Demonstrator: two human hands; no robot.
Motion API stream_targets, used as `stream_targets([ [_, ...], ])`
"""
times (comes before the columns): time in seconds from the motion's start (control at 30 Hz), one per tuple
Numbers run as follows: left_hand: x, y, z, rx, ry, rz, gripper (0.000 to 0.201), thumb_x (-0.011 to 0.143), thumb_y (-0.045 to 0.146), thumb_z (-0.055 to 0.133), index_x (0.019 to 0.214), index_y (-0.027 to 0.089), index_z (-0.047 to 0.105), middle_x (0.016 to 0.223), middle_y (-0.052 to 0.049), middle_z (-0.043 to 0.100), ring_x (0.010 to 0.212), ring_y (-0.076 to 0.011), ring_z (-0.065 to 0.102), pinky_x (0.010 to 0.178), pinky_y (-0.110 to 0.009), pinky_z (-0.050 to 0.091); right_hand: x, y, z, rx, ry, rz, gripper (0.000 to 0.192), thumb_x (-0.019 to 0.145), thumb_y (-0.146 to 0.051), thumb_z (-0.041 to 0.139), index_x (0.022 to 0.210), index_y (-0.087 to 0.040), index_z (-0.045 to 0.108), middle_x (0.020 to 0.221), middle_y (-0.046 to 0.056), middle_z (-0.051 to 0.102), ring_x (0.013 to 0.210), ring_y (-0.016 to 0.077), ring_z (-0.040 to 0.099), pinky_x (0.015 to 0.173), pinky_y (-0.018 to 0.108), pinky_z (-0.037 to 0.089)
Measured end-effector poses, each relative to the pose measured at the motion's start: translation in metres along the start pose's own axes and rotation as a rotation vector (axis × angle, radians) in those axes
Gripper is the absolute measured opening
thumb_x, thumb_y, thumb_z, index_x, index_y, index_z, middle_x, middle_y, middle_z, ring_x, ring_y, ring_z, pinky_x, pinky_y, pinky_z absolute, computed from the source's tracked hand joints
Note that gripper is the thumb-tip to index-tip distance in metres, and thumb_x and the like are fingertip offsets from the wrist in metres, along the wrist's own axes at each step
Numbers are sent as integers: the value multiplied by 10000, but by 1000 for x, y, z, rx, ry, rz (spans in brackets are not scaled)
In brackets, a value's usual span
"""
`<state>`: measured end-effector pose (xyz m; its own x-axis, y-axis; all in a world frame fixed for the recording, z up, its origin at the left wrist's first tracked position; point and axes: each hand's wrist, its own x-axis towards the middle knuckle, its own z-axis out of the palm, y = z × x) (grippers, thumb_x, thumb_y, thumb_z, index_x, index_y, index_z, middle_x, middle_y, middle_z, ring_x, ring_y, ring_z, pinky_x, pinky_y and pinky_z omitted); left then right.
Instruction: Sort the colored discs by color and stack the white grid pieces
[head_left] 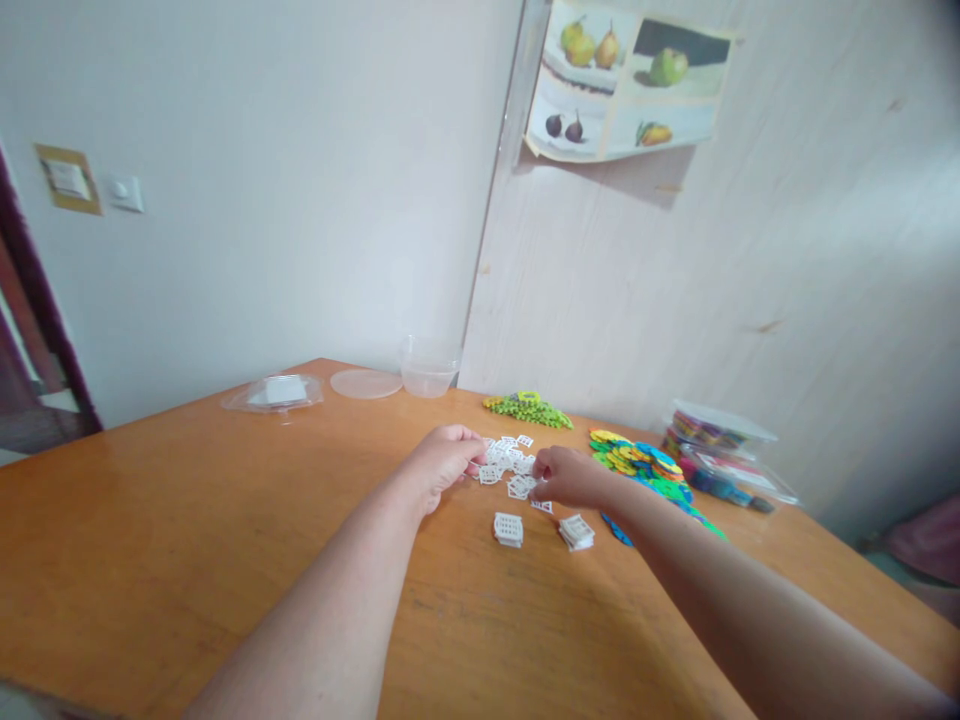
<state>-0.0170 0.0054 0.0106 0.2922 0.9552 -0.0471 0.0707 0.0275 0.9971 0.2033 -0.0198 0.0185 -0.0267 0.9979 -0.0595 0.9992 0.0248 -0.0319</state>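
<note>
A loose pile of small white lattice pieces (506,457) lies on the table between my two hands. My left hand (444,465) is at the pile's left side, thumb and fingers pinched on the edge of a white lattice piece (474,467). On the right, my right hand (564,478) has its fingers curled together over the pile's edge; its fingertips are partly hidden, and what they grip cannot be made out. Nearer to me stand two small stacks of similar pieces, a neat left stack (508,529) and a less even right stack (576,533).
Behind the pile is a heap of green pieces (531,408). Colourful discs (645,465) spread beyond my right forearm, beside clear packed boxes (720,430). A clear tub (430,367), a round lid (366,383) and a clear plastic package (276,392) sit along the back edge of the wooden table (225,560).
</note>
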Motion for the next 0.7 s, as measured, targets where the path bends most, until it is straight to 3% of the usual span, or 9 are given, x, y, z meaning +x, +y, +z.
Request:
stream_targets([
  [0.4, -2, 0, 2, 19, -23, -11, 144, 711, 280, 636, 789, 163, 601, 775, -40, 685, 631, -110, 571, 560, -210, 377, 3, 2, 2, 120, -21, -6, 355, 625, -386, 747, 921, -211, 661, 917, 21, 684, 799, 179, 606, 581, 238, 375],
  [0.7, -3, 2, 2, 57, -26, 2, 110, 712, 242, 596, 785, 159, 602, 784, -32, 679, 637, -110, 570, 576, -215, 385, 10, 6, 7, 208, -20, 9, 164, 670, -271, 673, 814, -194, 658, 782, -12, 674, 702, 130, 589, 554, 199, 371],
])
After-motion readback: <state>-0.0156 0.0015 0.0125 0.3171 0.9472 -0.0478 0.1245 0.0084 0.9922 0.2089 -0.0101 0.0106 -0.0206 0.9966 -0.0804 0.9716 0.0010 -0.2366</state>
